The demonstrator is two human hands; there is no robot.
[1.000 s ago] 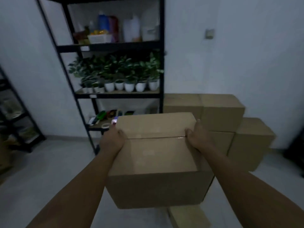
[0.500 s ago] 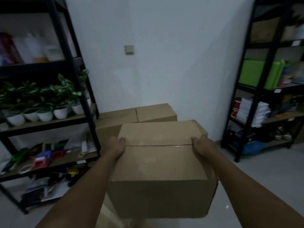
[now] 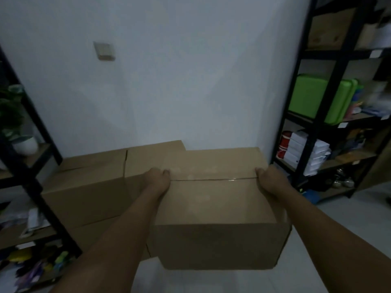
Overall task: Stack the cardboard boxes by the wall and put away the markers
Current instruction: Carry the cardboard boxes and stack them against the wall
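I hold a taped brown cardboard box in front of me, above the floor, between both hands. My left hand grips its left top edge and my right hand grips its right top edge. Behind and to the left, other cardboard boxes stand stacked against the white wall, with two side by side on top. The held box hides the right part of that stack. No markers can be made out.
A black shelf rack with potted plants and small colourful items stands at the left. Another black rack at the right holds a green case and white packs. Pale floor lies to the right of the box.
The view has swung right and closer to the wall. The box in my hands has moved right, next to the stacked boxes, toward the gap before the right rack.
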